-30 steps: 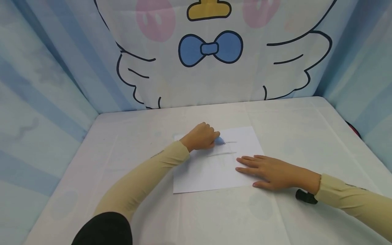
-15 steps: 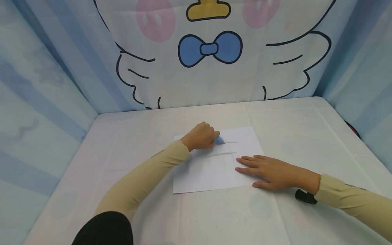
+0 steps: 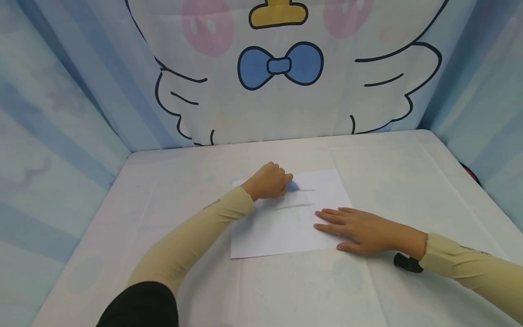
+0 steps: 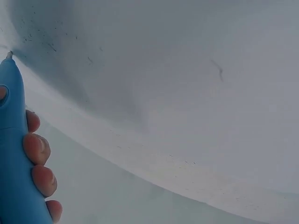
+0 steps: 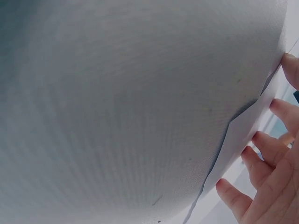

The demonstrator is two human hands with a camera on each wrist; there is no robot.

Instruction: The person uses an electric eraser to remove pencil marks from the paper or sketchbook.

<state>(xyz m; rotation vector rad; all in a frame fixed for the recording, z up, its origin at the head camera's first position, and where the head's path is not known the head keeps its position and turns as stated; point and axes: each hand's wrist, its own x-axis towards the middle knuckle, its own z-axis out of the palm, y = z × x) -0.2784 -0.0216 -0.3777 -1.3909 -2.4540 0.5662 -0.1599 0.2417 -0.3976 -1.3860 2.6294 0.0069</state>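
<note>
A white sheet of paper (image 3: pixel 278 234) lies on the table, with a grey line (image 3: pixel 295 206) across its middle and a shorter one (image 3: pixel 308 190) above it. My left hand (image 3: pixel 267 180) grips a blue electric eraser (image 3: pixel 292 186) near the paper's top, its tip at the left end of the shorter line. The left wrist view shows fingers curled round the eraser's body (image 4: pixel 14 140), a digit on its button (image 4: pixel 3 93), and the tip at the paper. My right hand (image 3: pixel 361 229) rests with spread, straight fingers on the paper's right edge.
Dark crumbs (image 4: pixel 51 46) dot the surface near the tip. A white cloth (image 3: pixel 184 254) covers the table, and patterned curtains (image 3: pixel 53 136) close in the back and sides. A black strap piece (image 3: pixel 408 262) sits under the right wrist.
My left hand and the electric eraser have shifted only slightly, staying at the upper line. The right hand keeps its place on the paper.
</note>
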